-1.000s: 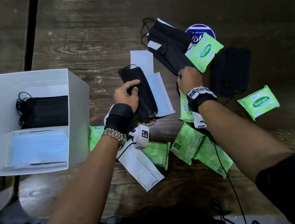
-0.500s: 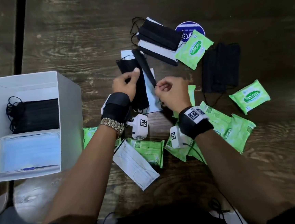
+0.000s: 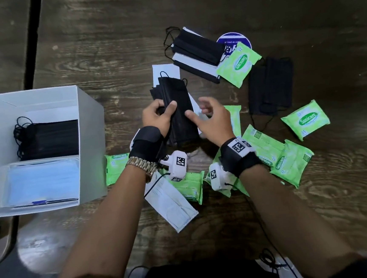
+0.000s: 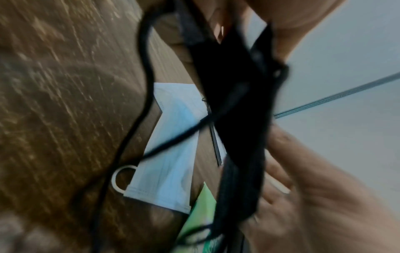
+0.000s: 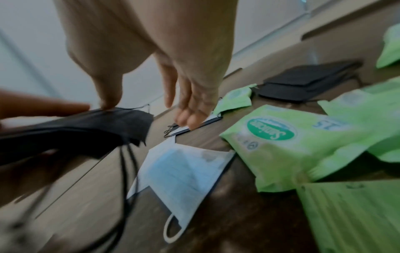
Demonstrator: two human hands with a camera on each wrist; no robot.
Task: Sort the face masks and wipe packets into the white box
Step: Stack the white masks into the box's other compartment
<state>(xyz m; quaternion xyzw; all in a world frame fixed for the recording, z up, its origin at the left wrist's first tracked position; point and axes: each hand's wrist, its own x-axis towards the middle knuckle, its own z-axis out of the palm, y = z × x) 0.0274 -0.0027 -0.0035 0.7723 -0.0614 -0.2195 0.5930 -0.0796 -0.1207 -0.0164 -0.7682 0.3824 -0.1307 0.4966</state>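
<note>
My left hand grips a small stack of black face masks above the table, thumb on top; the same black masks hang dark and blurred in the left wrist view. Beside them my right hand is open, fingers spread, thumb touching the edge of the black masks. The white box stands at the left with black masks in its far compartment and blue masks in the near one. Green wipe packets and more black masks lie scattered on the right.
A blue-and-white mask lies near my left forearm, another under my hands. A further pile of black masks and a round blue sticker sit at the back. The table is dark wood.
My right hand brought a black mask from the far pile onto the one under my left hand, then let go and opened. My left hand now grips the combined masks.
</note>
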